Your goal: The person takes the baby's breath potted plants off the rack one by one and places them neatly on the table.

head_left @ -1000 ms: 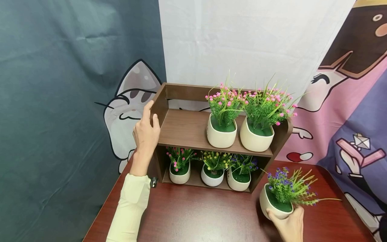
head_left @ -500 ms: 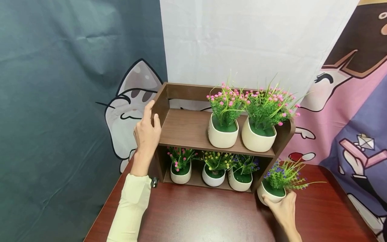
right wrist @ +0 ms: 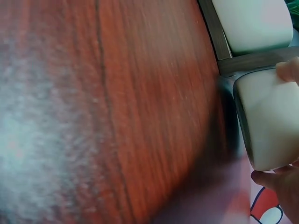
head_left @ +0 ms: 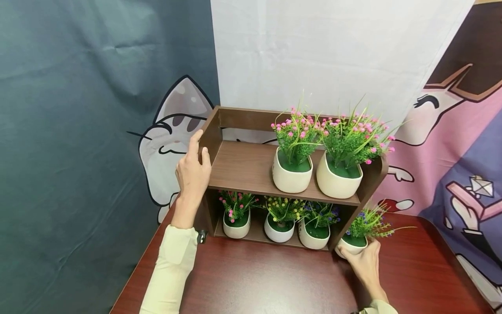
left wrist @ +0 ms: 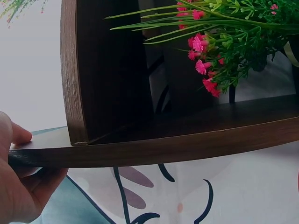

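Potted plant (head_left: 354, 242) held just beside the right end of the shelf (head_left: 243, 165)

The right hand (head_left: 365, 258) grips the cream pot (head_left: 349, 250) of this purple-flowered plant, thumb on the near left of its wall and fingers round the right side. Holding the wall, not the greenery, probably spares the thin stems, which fan out above the hand toward the right. The pot sits outside the shelf, close to the near lower corner of its right panel. Whether its base meets the table (head_left: 251, 279), or its wall touches the panel, I cannot tell.

The left hand (head_left: 193, 172) clasps the left panel (head_left: 211, 137) above the upper board, thumb and fingers on opposite faces in the left wrist view. A hold there would suit steadying the frame from the end opposite the right hand.

On the right part of the upper board, two pink-flowered plants stand upright side by side, the left one (head_left: 292, 176) and the right one (head_left: 339, 181). Below, from left to right, come a pink-flowered plant (head_left: 236, 227), a yellow-flowered plant (head_left: 279, 233) and a second purple-flowered plant (head_left: 315, 239). These three stand toward the near edge, perhaps so that the overhead board hides less of their flowers.
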### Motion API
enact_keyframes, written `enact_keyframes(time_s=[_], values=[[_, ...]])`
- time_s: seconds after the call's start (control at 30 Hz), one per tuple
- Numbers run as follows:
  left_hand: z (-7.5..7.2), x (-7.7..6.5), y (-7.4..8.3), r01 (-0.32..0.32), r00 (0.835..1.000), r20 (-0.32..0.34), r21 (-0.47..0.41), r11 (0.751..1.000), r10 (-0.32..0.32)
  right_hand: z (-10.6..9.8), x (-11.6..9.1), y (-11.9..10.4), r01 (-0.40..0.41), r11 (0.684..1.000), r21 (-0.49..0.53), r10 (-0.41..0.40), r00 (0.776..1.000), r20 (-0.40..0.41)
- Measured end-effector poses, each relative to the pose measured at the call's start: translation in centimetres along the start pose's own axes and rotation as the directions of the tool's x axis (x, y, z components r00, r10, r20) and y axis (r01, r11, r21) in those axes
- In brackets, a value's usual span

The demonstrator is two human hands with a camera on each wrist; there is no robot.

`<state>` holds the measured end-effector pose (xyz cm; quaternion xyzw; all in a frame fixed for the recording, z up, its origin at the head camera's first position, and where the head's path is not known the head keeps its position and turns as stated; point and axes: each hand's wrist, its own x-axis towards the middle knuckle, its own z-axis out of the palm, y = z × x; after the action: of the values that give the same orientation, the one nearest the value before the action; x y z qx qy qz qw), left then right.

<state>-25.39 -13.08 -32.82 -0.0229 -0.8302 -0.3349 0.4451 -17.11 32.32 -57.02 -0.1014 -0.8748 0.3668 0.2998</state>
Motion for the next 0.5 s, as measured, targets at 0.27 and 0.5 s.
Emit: enact_keyframes(time_s=[0.27, 0.5], values=[[0.05, -0.02, 0.1, -0.003, 1.0, 0.009, 0.0, 1.0, 0.003, 0.07, 0.7, 0.32, -0.038, 0.999, 0.005, 0.038, 0.997, 0.067], [-0.01, -0.06, 0.13, 0.01, 1.0, 0.007, 0.004, 1.0, -0.011, 0.09, 0.85, 0.77, -0.027, 1.0, 0.013, 0.025, 0.992, 0.123]])
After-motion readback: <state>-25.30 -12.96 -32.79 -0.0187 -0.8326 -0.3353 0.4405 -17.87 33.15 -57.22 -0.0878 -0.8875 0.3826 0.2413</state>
